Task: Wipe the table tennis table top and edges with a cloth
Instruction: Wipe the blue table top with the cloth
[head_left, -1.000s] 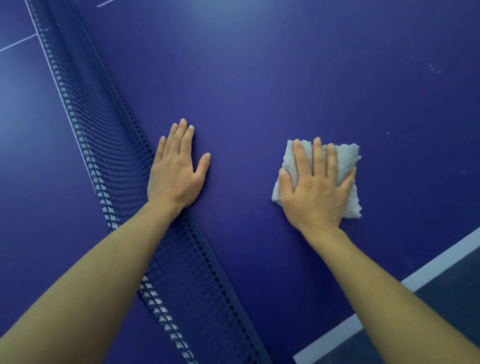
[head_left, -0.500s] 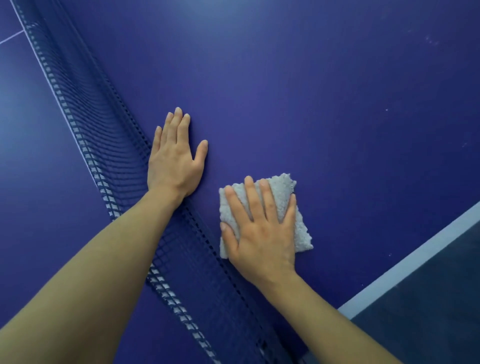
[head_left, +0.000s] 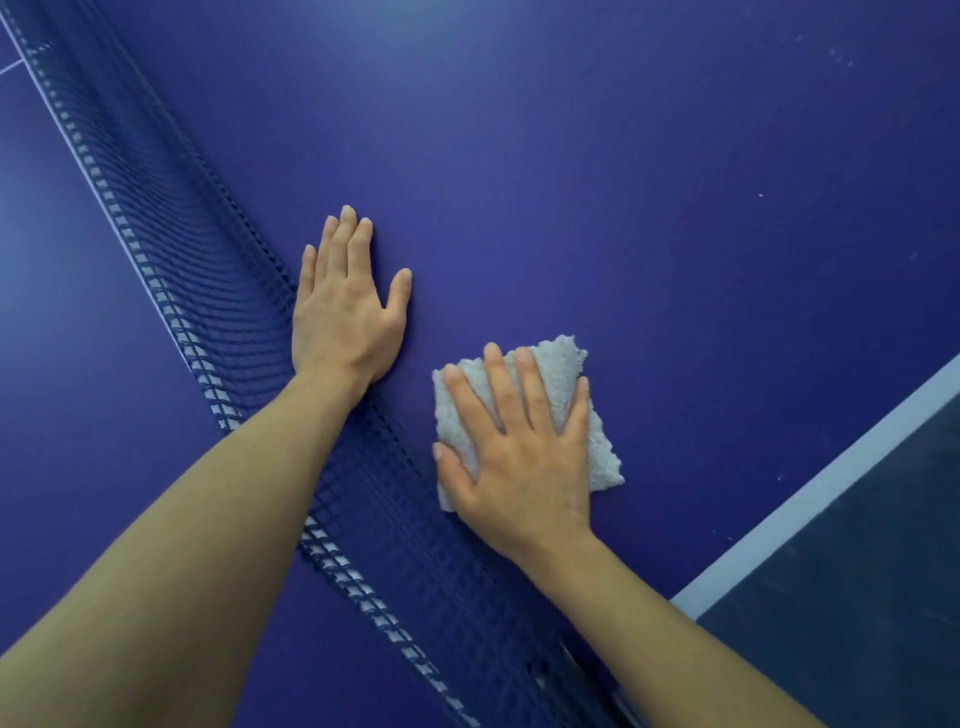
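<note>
I press my right hand (head_left: 519, 452) flat on the cloth (head_left: 563, 364), fingers straight and spread so the pressure reaches most of the folded pad; nothing is gripped, the palm simply bears down on it. The cloth lies on the blue table top (head_left: 623, 182), just beside the net (head_left: 208, 291) and near the white edge line (head_left: 831, 483), which I judge is the right spot for working the strip along the net before going out to the border. My left hand (head_left: 345, 312) lies open and flat on the bare surface right against the net, fingers together and pointing away from me, holding nothing. I take it as a brace, steadying me while I lean over. Its forearm crosses above the net.

By count: two hands, one cloth, one net, one white edge line along the near side. A few pale specks (head_left: 761, 195) show on the far surface, so I judge that area is not yet wiped.
</note>
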